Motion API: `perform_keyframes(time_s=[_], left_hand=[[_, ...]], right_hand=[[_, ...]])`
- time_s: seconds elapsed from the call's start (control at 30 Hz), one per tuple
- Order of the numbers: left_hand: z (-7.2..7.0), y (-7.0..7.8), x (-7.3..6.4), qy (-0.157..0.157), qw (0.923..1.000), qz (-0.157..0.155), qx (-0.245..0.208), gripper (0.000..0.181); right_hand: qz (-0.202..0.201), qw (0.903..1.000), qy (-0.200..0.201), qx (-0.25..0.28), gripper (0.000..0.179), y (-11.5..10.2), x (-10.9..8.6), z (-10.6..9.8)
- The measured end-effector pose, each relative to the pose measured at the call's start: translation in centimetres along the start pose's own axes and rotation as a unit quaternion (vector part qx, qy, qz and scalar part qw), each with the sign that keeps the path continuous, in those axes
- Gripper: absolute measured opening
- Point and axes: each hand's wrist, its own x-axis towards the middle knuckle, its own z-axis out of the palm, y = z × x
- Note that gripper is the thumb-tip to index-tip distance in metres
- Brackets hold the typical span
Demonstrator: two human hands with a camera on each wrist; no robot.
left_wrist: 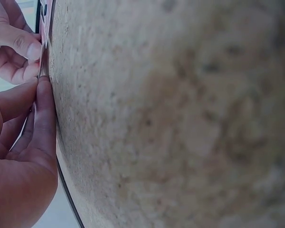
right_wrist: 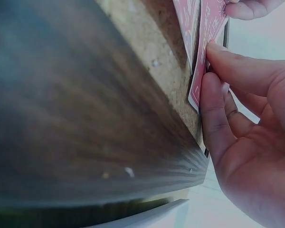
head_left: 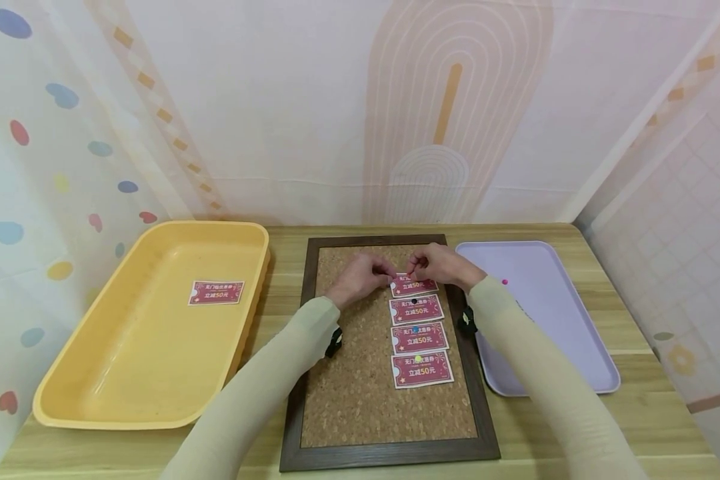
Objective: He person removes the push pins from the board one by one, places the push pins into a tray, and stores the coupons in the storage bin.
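On the cork board [head_left: 360,407] lies a column of red paper coupons. The topmost coupon [head_left: 409,287] is between my two hands. My left hand [head_left: 365,275] pinches its left edge between thumb and index finger. My right hand [head_left: 441,265] is bent over its upper middle, pinching a small red pushpin [right_wrist: 212,42] that barely shows at the thumb tip. Below it, three more coupons each carry a round-headed pin near the top: a black pin [head_left: 415,301], a blue pin [head_left: 416,329] and a yellow pin [head_left: 418,359].
To the left stands a yellow tray [head_left: 138,423] with one coupon [head_left: 216,293] inside. A lilac tray [head_left: 552,320] lies right of the board, with a pink pin [head_left: 505,281] on it. The board's dark wooden frame [head_left: 390,456] borders the cork. A patterned curtain [head_left: 312,133] hangs behind the table.
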Motion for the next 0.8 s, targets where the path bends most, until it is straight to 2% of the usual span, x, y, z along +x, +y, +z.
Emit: perform_keyframes(time_s=[0.8], left_hand=[[-0.47,-0.51,-0.01,0.001,1.0,0.006,-0.008,0.012]], right_hand=[[0.003,0.9997,-0.016,-0.016,0.006,-0.75,0.6,-0.17]])
